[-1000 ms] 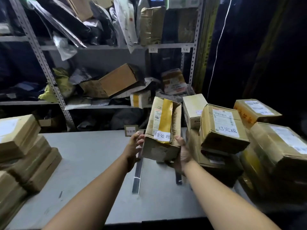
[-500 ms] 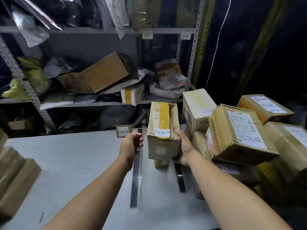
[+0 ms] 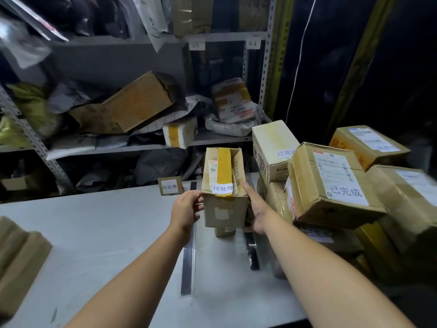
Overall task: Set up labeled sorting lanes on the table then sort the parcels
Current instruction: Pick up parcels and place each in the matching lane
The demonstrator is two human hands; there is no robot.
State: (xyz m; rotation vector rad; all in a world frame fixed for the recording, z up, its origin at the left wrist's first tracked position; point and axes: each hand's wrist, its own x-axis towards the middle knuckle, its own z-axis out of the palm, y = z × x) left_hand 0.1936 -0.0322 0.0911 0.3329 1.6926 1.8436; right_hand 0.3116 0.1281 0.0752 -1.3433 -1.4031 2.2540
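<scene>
A brown parcel (image 3: 223,209) with yellow tape and a white "待处理" sticker stands on a smaller parcel (image 3: 224,232) in the lane between two dark divider strips, the left strip (image 3: 188,263) and the right strip (image 3: 251,252). My left hand (image 3: 186,209) grips the parcel's upper left corner with curled fingers. My right hand (image 3: 256,209) lies flat against its right side, index finger straight. A small "待处理" lane card (image 3: 170,186) stands at the table's back edge, just left of the parcel.
Several parcels marked "已完成" (image 3: 331,185) are piled on the right of the grey table (image 3: 106,233), close to my right arm. More brown parcels (image 3: 19,256) sit at the left edge. A cluttered metal shelf (image 3: 212,140) stands behind the table.
The parcel went from tilted in both hands to upright on the smaller parcel in the middle lane. My left hand let go briefly and now grips its corner again. The view moved closer.
</scene>
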